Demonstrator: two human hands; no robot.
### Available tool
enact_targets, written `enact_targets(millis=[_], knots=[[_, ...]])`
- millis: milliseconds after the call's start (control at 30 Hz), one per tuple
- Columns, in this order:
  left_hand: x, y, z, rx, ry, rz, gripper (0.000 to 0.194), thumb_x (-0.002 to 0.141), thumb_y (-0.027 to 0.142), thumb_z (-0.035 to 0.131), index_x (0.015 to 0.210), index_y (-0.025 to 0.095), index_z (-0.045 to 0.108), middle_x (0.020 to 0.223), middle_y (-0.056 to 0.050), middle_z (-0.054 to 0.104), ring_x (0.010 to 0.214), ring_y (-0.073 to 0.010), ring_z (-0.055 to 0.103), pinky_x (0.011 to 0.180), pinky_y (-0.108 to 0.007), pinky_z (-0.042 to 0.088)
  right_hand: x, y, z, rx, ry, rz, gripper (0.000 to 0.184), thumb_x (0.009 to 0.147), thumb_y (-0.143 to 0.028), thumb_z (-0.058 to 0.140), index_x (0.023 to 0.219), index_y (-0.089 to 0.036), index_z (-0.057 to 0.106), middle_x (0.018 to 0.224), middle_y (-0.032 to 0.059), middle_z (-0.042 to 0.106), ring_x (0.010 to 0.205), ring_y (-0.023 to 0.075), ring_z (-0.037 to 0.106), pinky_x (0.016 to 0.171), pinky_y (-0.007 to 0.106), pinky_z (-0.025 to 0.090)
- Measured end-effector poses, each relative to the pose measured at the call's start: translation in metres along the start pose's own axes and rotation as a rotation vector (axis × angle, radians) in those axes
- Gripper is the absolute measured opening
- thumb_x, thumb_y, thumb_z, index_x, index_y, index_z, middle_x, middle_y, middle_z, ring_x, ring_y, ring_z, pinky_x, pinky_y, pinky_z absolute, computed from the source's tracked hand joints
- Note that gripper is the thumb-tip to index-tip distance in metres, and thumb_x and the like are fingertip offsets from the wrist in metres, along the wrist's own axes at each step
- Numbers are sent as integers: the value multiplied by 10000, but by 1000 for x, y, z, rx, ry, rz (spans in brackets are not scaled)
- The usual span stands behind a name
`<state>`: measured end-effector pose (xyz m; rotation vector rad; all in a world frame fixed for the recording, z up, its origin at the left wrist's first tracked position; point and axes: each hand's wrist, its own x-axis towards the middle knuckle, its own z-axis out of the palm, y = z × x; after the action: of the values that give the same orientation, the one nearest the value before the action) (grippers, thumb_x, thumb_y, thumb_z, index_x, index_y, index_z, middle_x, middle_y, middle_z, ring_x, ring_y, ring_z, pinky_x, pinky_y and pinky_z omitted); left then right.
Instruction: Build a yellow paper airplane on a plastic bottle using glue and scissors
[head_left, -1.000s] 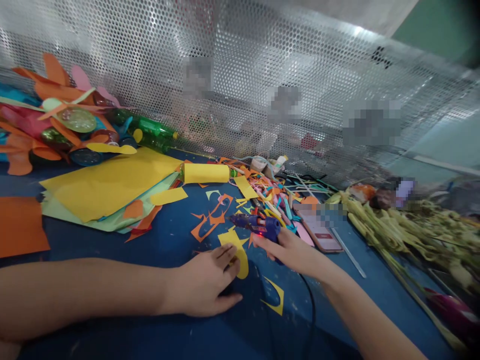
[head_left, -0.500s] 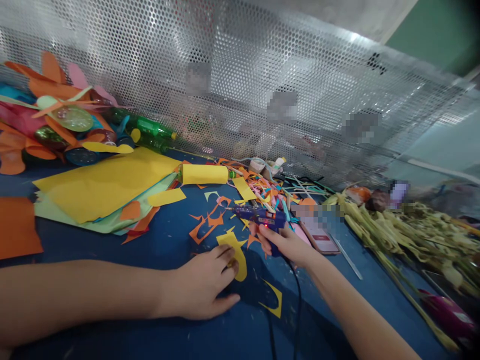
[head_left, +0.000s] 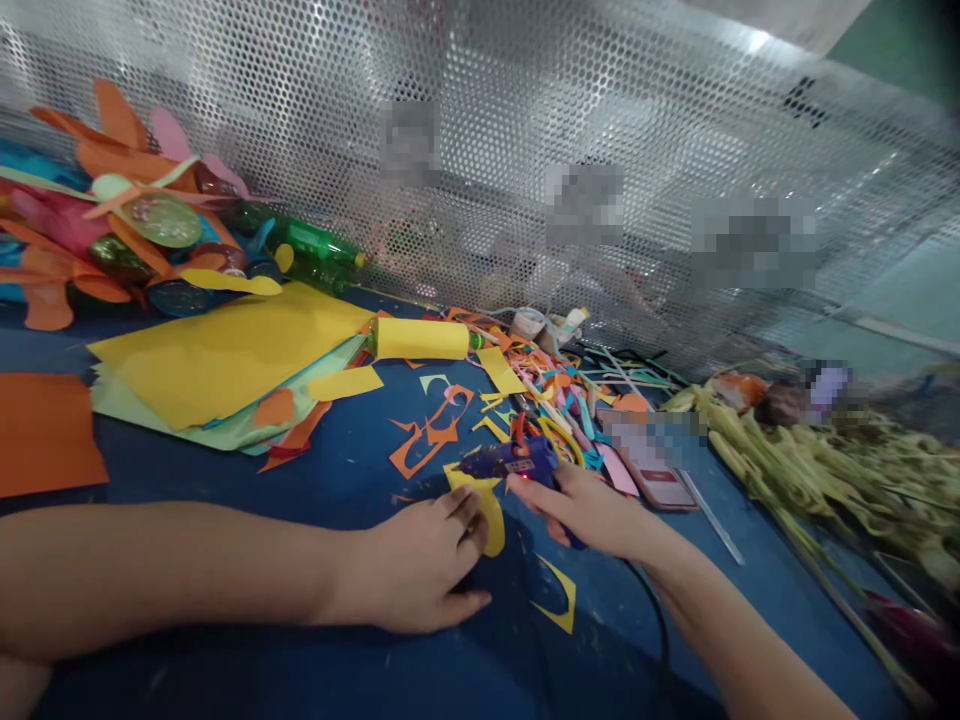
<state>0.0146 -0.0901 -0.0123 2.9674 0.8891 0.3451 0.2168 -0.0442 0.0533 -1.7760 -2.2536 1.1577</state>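
My right hand (head_left: 577,505) is wrapped round a blue hot glue gun (head_left: 517,460) with a small red light, its nozzle pointing left. The nozzle is just above the upper end of a yellow paper cutout (head_left: 491,525) with a rounded end. My left hand (head_left: 431,560) rests over that cutout, fingers spread on it against the table and thumb apart. The fingers hide part of the cutout. A curved yellow paper offcut (head_left: 559,595) lies to the right, close to the glue gun's black cord (head_left: 660,620). Orange paper offcuts (head_left: 435,435) lie beyond my left hand.
A bottle wrapped in yellow paper (head_left: 421,339) lies beyond the offcuts. At left are yellow sheets (head_left: 225,350), orange paper (head_left: 49,435) and bottles with paper petals (head_left: 161,220). Paper scraps, a phone (head_left: 652,465) and pale stalks (head_left: 772,460) lie right. A perforated metal panel (head_left: 480,120) stands behind.
The glue gun shifted right and up off the yellow cutout, then came back down with its nozzle near the cutout's upper end. My left hand stays on the cutout. The view shifts slightly.
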Motion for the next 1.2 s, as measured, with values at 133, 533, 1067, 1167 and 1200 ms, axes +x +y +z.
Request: enact_targets(millis=[133, 533, 1067, 1167, 1200], knots=[[0, 0, 2, -7, 21, -13, 598, 866, 464, 337, 1164, -22, 515, 1205, -265, 514, 1188, -335, 425, 996, -389, 336, -1, -7, 5, -11, -16, -23, 522, 775, -664, 368, 600, -180, 455, 414, -28, 463, 389, 99, 463, 433, 211, 372], [0, 0, 4, -40, 39, -16, 612, 855, 458, 370, 1161, -53, 510, 1212, -297, 493, 1184, -367, 422, 990, -408, 339, -6, -9, 4, -46, 64, -1, 496, 781, -625, 408, 746, -147, 535, 466, -22, 485, 364, 105, 485, 405, 209, 382], [2, 0, 2, -36, 11, -15, 590, 863, 460, 351, 1155, -24, 521, 1216, -276, 499, 1171, -351, 437, 971, -403, 360, -6, -6, -2, -78, 103, -2, 471, 795, -614, 394, 679, -174, 518, 377, -51, 435, 338, 122, 499, 409, 212, 404], [1, -1, 2, -42, 17, -21, 580, 864, 457, 349, 1155, -14, 521, 1218, -268, 498, 1170, -346, 435, 966, -409, 366, -6, -4, -3, -62, 108, 4, 471, 780, -629, 404, 659, -182, 490, 380, -47, 449, 330, 117, 485, 389, 213, 394], [0, -1, 2, -53, 26, -29, 569, 862, 456, 356, 1152, -5, 525, 1218, -262, 499, 1168, -343, 435, 961, -410, 371, -6, -4, -4, -53, 115, 6, 468, 779, -628, 407, 662, -182, 489, 386, -46, 456, 332, 114, 483, 384, 211, 389]])
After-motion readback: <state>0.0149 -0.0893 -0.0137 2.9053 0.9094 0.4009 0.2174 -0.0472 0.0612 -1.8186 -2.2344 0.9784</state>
